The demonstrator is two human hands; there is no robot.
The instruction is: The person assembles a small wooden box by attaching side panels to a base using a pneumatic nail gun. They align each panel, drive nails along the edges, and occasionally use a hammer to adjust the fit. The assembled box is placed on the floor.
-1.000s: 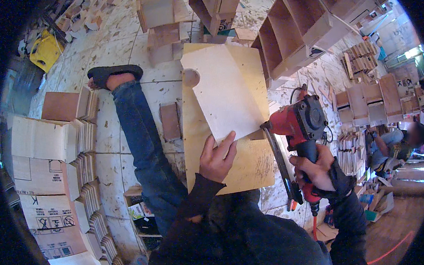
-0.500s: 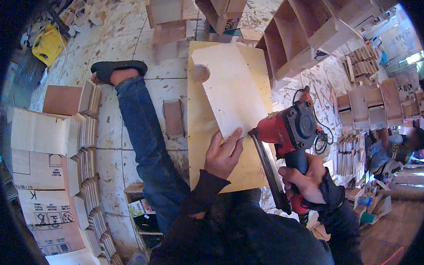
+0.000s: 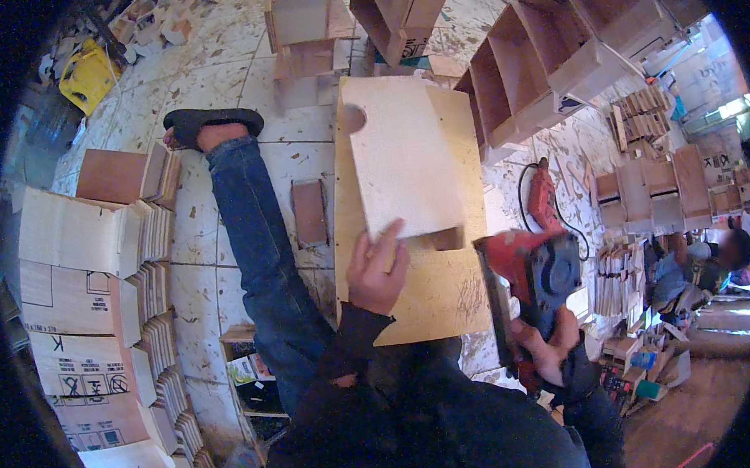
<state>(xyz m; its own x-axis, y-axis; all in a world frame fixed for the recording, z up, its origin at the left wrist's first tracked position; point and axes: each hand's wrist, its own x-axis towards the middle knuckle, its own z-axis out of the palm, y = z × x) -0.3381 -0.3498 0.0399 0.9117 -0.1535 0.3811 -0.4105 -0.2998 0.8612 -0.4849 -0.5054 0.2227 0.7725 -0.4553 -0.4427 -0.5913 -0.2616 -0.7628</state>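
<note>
A: The left hand (image 3: 379, 271) lies flat on the pale panel (image 3: 401, 162), fingers spread and pressing its lower edge; the panel rests on a larger board (image 3: 444, 294) across the person's lap, with a round notch cut at its upper left corner

B: How would the panel handle?

A: It looks like thin plywood; light and stiff, probably easy to slide on the board beneath, so a flat palm near the edge seems the right hold; its corners and the thin strip by the notch could chip if knocked; lifting it would likely go best by two opposite edges

B: And the right hand (image 3: 547, 348)?

A: It is closed round the grip of a red nailer (image 3: 536, 277), whose nose sits at the board's right edge, just beside the panel's lower right corner; the tool looks heavy and rigid, so the full fist suits it

B: What of the boxes?

A: Open wooden boxes (image 3: 543, 68) stand on the tiled floor (image 3: 218, 82) beyond the board; the compartments facing the camera look bare, though shadow hides their depths; a low crate (image 3: 252, 381) by the left leg (image 3: 258, 239) holds printed packets; flat sheets (image 3: 76, 280) and stacked small pieces (image 3: 155, 285) lie to the left, well apart from both hands; a second red tool (image 3: 542, 197) lies on the floor to the right, with another person (image 3: 694, 266) sitting beyond it
</note>
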